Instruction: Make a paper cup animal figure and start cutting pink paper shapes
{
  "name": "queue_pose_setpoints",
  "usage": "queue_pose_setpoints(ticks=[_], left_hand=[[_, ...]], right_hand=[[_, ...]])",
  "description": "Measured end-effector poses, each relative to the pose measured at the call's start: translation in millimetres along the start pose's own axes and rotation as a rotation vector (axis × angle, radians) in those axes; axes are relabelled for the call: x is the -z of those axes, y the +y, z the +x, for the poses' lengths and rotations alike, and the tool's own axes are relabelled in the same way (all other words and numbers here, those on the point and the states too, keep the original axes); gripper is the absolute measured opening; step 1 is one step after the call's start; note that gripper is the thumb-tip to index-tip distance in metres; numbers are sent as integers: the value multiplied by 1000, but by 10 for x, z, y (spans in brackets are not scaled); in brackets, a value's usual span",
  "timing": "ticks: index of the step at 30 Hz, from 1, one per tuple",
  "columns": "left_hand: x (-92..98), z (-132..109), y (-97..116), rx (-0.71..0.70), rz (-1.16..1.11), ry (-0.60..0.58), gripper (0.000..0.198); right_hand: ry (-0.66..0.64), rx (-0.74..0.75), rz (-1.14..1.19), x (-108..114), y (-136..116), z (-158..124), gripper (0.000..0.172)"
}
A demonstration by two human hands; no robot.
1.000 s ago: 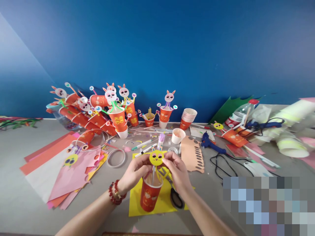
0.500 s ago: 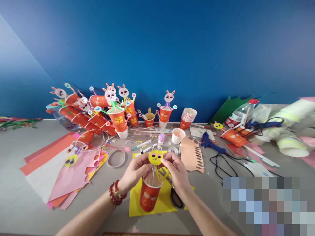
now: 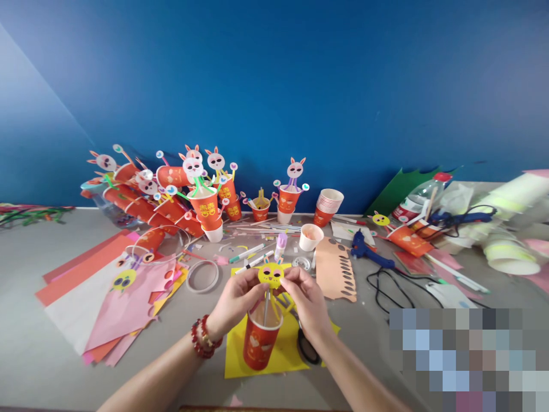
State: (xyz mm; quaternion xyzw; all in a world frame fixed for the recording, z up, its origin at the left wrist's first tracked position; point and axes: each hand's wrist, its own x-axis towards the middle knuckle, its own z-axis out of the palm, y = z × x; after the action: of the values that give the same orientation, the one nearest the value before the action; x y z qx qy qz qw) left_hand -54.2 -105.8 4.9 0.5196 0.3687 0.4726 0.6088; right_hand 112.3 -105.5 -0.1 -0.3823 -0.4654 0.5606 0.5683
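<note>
Two hands in frame, both closed in a pinch: left hand (image 3: 241, 294) has the left edge of one yellow rabbit face (image 3: 271, 276) between thumb and fingers, right hand (image 3: 307, 294) has its right edge. So we put the face at centre, low, between both sets of fingertips, just above the mouth of one upright red cup (image 3: 259, 343). One pale stick (image 3: 266, 309) rises from the cup to the face; we can't tell how they join. Under the cup, one yellow sheet (image 3: 237, 357); on it, one pair of scissors (image 3: 307, 348), partly behind the right hand.

Beyond the hands we count two markers (image 3: 247, 253), one purple-capped glue stick (image 3: 280, 246), one white cup (image 3: 311, 237). Left of centre, one tape roll (image 3: 189, 279). Right, two blue glue guns (image 3: 369, 252). Upper left, rabbit cups (image 3: 203, 209) overlap too much for us to count.
</note>
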Motion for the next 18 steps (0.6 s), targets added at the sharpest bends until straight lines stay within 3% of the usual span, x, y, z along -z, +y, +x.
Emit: queue_pose_setpoints(ticks=[9, 18], left_hand=[[-23, -40, 36, -10, 84, 11, 32], [-24, -58, 31, -48, 166, 0, 31]], right_hand=[[-123, -45, -16, -12, 20, -40, 20], [-118, -19, -76, -17, 48, -41, 18]])
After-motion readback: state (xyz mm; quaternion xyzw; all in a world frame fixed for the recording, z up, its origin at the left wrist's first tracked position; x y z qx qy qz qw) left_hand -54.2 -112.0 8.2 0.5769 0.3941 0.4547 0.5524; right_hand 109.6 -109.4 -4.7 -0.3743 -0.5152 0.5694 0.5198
